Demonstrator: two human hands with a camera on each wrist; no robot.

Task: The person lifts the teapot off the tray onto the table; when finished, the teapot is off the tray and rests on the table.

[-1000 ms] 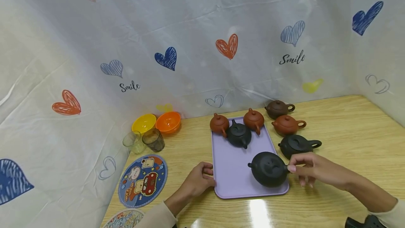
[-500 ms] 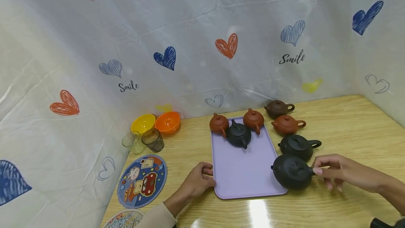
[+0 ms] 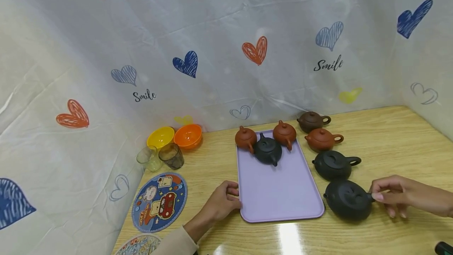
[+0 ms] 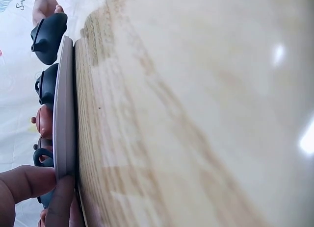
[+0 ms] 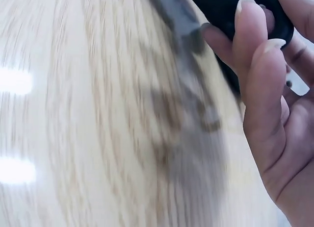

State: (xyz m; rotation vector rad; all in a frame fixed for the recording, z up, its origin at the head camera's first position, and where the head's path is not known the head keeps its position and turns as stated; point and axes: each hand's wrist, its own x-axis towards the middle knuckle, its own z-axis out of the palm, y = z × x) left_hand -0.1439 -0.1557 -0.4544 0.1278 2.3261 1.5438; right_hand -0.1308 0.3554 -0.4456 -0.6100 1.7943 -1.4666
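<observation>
My left hand (image 3: 222, 202) pinches the left edge of a lilac tray (image 3: 279, 194); the left wrist view shows thumb and finger on the tray's rim (image 4: 64, 119). My right hand (image 3: 395, 195) grips a black teapot (image 3: 348, 200) by its handle (image 5: 285, 31), right of the tray's near corner. In the left wrist view that teapot hangs above the table. On the tray's far end stand two reddish-brown teapots (image 3: 245, 138) and a black teapot (image 3: 267, 150). Right of the tray are a dark brown teapot (image 3: 311, 121), a reddish-brown teapot (image 3: 321, 140) and another black teapot (image 3: 330, 165).
At the back left are a yellow bowl (image 3: 161, 137), an orange bowl (image 3: 188, 136) and two tinted glasses (image 3: 171, 156). A round blue cartoon mat (image 3: 159, 202) lies left of my left hand, with a second mat (image 3: 139, 245) below it. A white curtain (image 3: 212, 23) hangs behind the table.
My right hand has carried the black teapot from over the tray to the right, past its edge, beside the other black teapot. The left hand stays on the tray.
</observation>
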